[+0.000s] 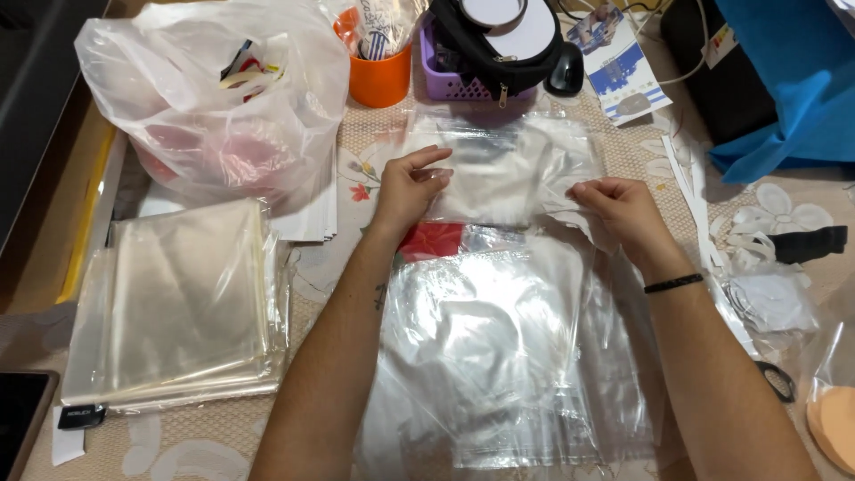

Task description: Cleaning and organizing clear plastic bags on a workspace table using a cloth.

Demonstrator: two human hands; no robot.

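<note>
I'm pinching the clear bag [499,174] with both grips, left hand [411,185] and right hand [621,207], just beyond the bag stack [499,356], keeping edges level so it's folding flat.

A table [356,142] covered by a beige cloth with a lace-like floral pattern fills the frame. At centre lies a loose spread of clear plastic bags [499,356]. At left sits a neater stack of clear bags [183,303], and above it, upper left, a bulging white plastic bag [214,98]. Along the top edge stand an orange cup [380,78] and a purple basket [450,76], with a printed leaflet [619,67] to their right. A blue fabric bag [788,80] occupies the upper right. At right lie white strips and what may be a black elastic band [806,243]. A dark phone [20,419] rests at lower left.
</note>
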